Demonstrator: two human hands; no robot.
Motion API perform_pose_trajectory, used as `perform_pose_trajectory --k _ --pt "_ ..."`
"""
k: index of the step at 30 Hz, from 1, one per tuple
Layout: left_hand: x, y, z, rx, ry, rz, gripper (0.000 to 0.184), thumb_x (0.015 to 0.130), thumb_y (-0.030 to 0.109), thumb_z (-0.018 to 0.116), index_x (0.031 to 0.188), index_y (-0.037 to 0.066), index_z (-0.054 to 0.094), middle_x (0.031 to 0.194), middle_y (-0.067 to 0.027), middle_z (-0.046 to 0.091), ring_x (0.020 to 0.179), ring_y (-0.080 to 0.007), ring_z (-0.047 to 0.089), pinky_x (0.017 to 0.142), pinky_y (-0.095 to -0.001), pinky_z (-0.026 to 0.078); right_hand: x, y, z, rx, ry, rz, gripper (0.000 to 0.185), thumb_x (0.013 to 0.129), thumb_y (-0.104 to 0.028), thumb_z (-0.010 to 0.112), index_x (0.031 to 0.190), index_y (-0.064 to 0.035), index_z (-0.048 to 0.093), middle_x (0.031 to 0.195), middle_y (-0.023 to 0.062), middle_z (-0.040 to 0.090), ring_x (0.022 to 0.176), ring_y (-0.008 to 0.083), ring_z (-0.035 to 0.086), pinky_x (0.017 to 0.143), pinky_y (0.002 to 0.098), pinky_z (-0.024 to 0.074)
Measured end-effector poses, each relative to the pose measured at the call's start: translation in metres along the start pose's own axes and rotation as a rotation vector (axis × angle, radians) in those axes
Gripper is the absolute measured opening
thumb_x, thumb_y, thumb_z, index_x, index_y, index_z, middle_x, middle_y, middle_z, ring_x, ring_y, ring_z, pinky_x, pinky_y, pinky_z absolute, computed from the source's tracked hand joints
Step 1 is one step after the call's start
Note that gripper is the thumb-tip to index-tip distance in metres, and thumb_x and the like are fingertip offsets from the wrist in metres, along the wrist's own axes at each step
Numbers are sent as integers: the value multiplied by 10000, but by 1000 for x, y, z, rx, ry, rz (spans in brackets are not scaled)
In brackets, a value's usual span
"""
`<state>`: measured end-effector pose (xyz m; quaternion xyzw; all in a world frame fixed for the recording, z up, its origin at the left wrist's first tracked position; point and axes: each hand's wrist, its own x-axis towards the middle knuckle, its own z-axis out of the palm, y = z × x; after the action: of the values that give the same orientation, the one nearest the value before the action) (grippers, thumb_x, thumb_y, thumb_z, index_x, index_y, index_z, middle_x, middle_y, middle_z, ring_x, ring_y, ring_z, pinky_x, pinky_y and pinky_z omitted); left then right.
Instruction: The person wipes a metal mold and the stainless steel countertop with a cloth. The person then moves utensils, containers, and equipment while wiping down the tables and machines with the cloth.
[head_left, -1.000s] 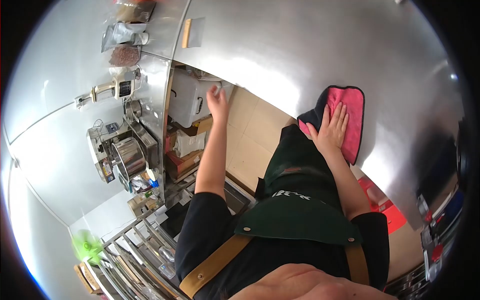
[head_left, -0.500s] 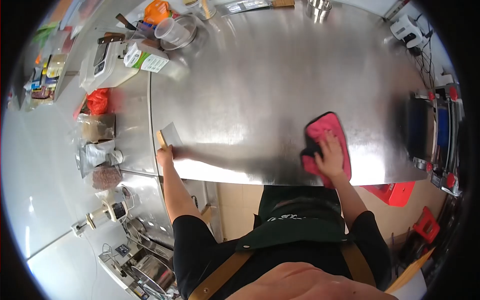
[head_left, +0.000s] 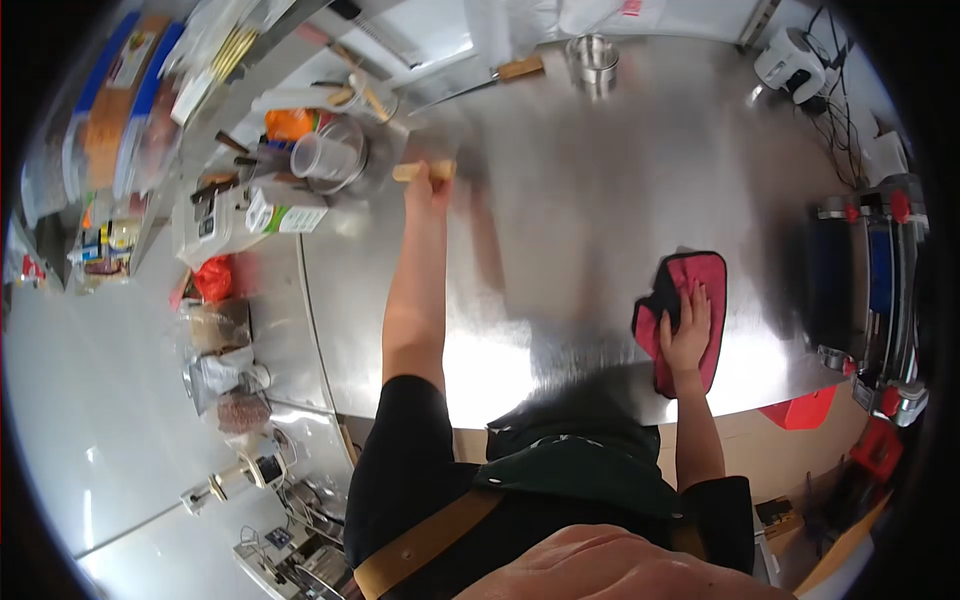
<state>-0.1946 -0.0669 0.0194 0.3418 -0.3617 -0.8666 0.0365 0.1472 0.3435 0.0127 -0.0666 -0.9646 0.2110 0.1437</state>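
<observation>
My left hand point(head_left: 428, 192) reaches far across the steel table point(head_left: 570, 210), closed around the wooden handle of a scraper point(head_left: 408, 173). The scraper's blade hardly shows from here. Near the front right, my right hand point(head_left: 688, 335) lies flat on a pink cloth with a black edge point(head_left: 711, 290). Its fingers are stretched out over the fabric, and part of the cloth is folded to show a dark side.
Clear plastic tubs point(head_left: 325, 157), a carton point(head_left: 285, 208) and a white container point(head_left: 208, 225) stand at the back left. A wooden-handled knife point(head_left: 520, 68) and metal cups point(head_left: 594, 60) line the far edge. A machine with red knobs point(head_left: 880, 270) is on the right.
My left hand has carried the scraper from the near left to the far side of the table. The cloth under my right hand sits slightly further right. The view has shifted to show more shelf.
</observation>
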Motion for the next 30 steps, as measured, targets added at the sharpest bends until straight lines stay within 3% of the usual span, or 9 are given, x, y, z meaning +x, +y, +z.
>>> perform_pose_trajectory --k 5,8,12,13,17,19,22,25,30 --pt "110 -30 106 -60 17 123 280 987 72 505 1230 -7 392 1144 -135 517 1023 -285 581 893 -454 538 3 3 0 -1 -55 40 557 829 -223 621 1327 -4 504 1449 226 416 1351 422 380 1100 548 311" --pt "141 -44 135 36 -87 117 346 990 134 496 1268 -23 362 1152 -166 496 1041 -298 567 933 -437 519 1 7 4 -11 -78 62 578 822 -221 631 1343 -12 493 1461 229 400 1361 423 368 1101 547 310" --pt "118 -45 134 390 -24 -56 407 995 216 510 1288 -39 388 1189 -176 499 1055 -294 580 888 -405 536 9 2 -4 6 -129 56 710 823 -273 654 1409 25 384 1489 252 347 1388 431 322 1126 547 263" --pt "104 -49 127 460 -54 14 407 994 228 521 1276 -44 412 1183 -174 514 1043 -286 593 863 -396 540 16 1 -3 22 -109 58 765 818 -310 666 1422 37 349 1491 263 334 1390 436 314 1126 551 260" --pt "14 -36 34 633 -316 213 375 1002 253 536 1231 -43 504 1122 -149 604 987 -237 635 822 -371 544 86 21 20 -37 -14 52 1104 743 -643 664 1455 84 236 1508 315 252 1410 475 231 1142 562 208" --pt "-64 -41 -29 715 -265 249 332 1001 239 541 1181 -38 565 1081 -114 634 921 -199 647 809 -321 540 137 33 34 -109 -4 -39 1077 737 -681 640 1458 39 292 1498 289 302 1409 450 256 1147 539 209" --pt "-198 -48 -120 805 -109 136 334 996 239 552 1139 -61 580 970 -111 664 854 -172 640 761 -311 535 204 36 62 -45 3 -311 910 797 -550 644 1452 2 337 1479 247 362 1388 401 326 1150 505 239" --pt "-314 -75 -225 799 232 -8 267 989 177 545 1136 -41 591 1015 -115 654 851 -174 638 775 -317 543 230 -2 96 35 -112 -516 724 855 -377 624 1433 -18 376 1501 201 347 1403 354 315 1166 458 245" --pt "-491 -135 -300 620 611 -66 240 989 173 542 1138 -12 578 1060 -113 651 934 -215 659 812 -332 543 149 -134 125 113 -375 -814 596 860 -292 614 1368 -22 460 1486 185 374 1391 337 339 1165 422 274"
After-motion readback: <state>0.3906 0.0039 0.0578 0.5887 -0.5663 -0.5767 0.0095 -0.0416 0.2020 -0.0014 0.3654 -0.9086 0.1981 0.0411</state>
